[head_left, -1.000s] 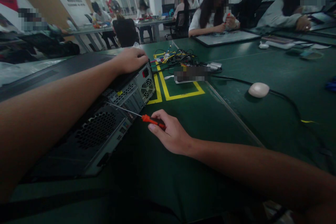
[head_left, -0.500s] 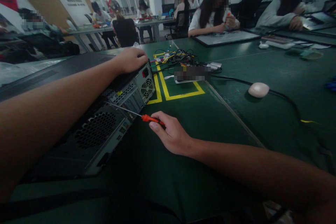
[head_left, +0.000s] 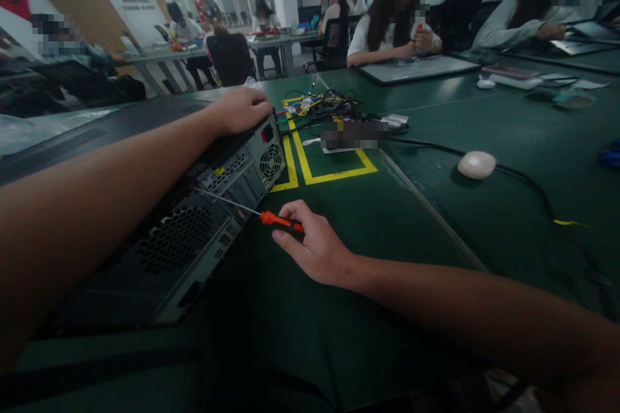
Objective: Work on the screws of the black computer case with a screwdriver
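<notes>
A black desktop computer case (head_left: 179, 293) lies on its side at the left, its rear panel with fan grilles and slots facing me. Over the far top corner of that case, my left hand (head_left: 241, 110) is closed, fingers curled at the edge. A screwdriver (head_left: 275, 220) with an orange and black handle is gripped in my right hand (head_left: 317, 245). Its long metal shaft reaches left to the rear panel, where the tip meets the upper edge near a yellow label. My left forearm covers part of the case.
A tangle of cables (head_left: 339, 103) lies beyond the case, near yellow tape marks (head_left: 334, 177) on the green table (head_left: 426, 335). A white mouse-shaped object (head_left: 477, 164) sits by a black cable at the right. People work at the far side, one with a flat panel (head_left: 416, 71).
My right fingers have shifted slightly around the screwdriver handle, which appears turned, with more orange showing. The shaft stays at the same spot; my left hand has not moved on the case.
</notes>
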Demonstrator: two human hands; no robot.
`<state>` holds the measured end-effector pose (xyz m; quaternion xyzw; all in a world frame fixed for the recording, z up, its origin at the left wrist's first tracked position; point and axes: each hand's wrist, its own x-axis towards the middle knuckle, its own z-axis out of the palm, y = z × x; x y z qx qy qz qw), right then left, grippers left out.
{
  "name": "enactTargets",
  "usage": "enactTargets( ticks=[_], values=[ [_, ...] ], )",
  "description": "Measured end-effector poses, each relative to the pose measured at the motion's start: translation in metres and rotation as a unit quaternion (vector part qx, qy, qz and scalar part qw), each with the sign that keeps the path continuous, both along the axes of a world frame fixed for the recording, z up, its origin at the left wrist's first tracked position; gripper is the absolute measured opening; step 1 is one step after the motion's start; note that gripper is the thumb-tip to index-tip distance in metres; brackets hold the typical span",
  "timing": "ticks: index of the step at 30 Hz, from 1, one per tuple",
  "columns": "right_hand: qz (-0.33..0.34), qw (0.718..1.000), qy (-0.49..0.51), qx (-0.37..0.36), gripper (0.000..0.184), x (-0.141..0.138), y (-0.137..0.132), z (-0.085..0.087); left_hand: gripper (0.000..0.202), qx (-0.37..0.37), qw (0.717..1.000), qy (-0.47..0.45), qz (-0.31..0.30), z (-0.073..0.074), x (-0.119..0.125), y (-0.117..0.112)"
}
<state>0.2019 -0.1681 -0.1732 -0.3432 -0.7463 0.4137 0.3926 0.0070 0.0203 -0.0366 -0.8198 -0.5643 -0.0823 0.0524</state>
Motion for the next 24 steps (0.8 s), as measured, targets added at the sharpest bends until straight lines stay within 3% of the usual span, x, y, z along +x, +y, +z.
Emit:
enactTargets(
  ticks=[24],
  values=[
    [0.000, 1.000, -0.002, -0.003, 0.018, 0.0010, 0.0003, 0.0008, 0.054, 0.013, 1.000, 0.006, -0.020, -0.0018, -0.0028, 0.0021]
  ],
)
